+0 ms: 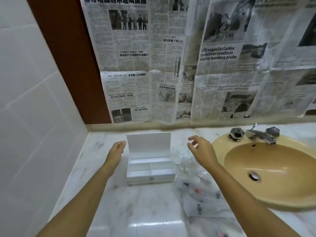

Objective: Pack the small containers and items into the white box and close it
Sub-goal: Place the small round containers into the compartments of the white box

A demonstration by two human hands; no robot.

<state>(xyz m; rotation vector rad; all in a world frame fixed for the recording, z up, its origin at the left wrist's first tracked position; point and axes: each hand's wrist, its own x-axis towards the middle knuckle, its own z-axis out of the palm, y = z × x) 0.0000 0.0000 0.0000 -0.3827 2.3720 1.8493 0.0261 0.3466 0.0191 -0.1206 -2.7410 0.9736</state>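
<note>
Box (150,165), white, open, left hand (117,148) and right hand (201,151) flanking, grips slack, empty, jars (181,153) blurred

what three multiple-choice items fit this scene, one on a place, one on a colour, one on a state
1. Where do the small clear containers lie?
A) inside the white box
B) in the sink
C) on the counter between box and sink
2. What colour is the sink?
A) yellow-beige
B) white
C) black
3. How is the box lid?
A) shut
B) raised open
C) taken off
Answers: 1 C, they sit right of the box, beside the sink; 2 A, the basin is yellow-beige; 3 B, the lid stands upright at the box's back.
</note>
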